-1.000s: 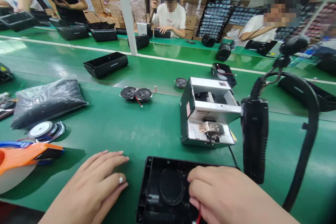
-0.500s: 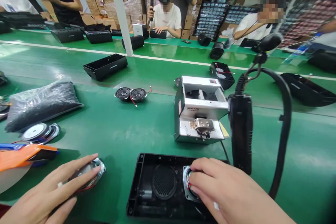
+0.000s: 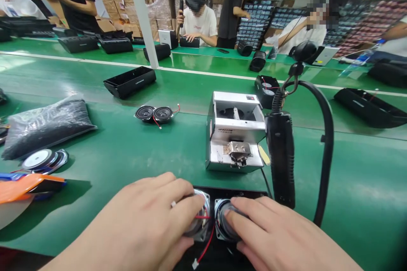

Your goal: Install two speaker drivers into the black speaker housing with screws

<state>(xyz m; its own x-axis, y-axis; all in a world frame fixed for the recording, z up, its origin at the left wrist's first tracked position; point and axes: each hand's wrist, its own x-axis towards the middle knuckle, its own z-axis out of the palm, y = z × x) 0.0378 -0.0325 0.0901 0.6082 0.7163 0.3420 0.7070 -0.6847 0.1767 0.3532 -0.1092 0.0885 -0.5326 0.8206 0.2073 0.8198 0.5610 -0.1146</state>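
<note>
My left hand [image 3: 149, 224] is curled over a round metal speaker driver [image 3: 199, 220] with a red wire and sets it on the black plastic housing [image 3: 237, 194] at the table's near edge. My right hand [image 3: 273, 237] presses fingers on a second speaker driver [image 3: 224, 220] right beside the first. Both drivers sit side by side in the housing, which is mostly hidden under my hands. A red wire with a white plug [image 3: 200, 254] hangs below them.
A white screw feeder box [image 3: 235, 135] stands just behind the housing, with a hanging black electric screwdriver [image 3: 281, 156] and its cable on the right. Left lie a speaker pair [image 3: 154, 114], a black bag [image 3: 47, 125], loose drivers [image 3: 44, 161]. Other people work across the green belt.
My left hand carried a speaker driver from the table on the left onto the housing, next to the one under my right hand. The view shifted slightly right.
</note>
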